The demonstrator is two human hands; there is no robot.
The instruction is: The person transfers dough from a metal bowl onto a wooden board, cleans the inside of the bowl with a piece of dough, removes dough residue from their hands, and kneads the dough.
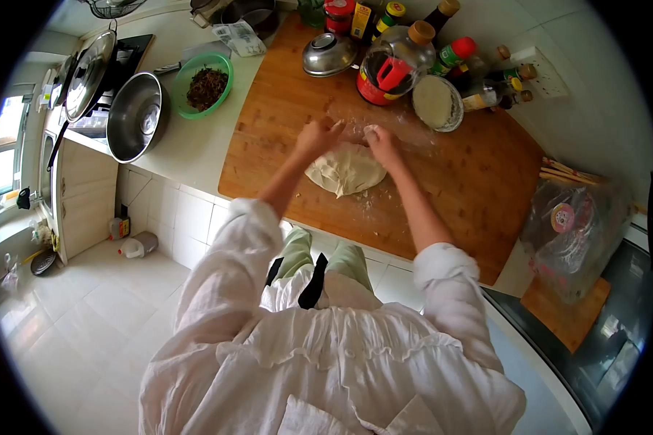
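Observation:
A pale lump of dough point(347, 172) lies on the wooden board point(457, 196), its surface creased and uneven. My left hand point(319, 138) is over its far left edge with the fingers curled together. Opposite it, my right hand point(382, 143) is closed at the far right edge, fingertips bunched and whitened. Whatever the fingers of either hand pinch is too small or hidden to make out. White flour point(406, 130) is dusted on the board beyond the hands, and small crumbs are scattered beside the dough.
At the back stand a large jug point(399, 61), several bottles, a metal bowl point(329, 54) and a glass bowl of pale contents point(435, 103). Left are a green bowl point(223, 94) of dark food and a steel basin point(134, 116). Plastic bags point(573, 225) lie to the right.

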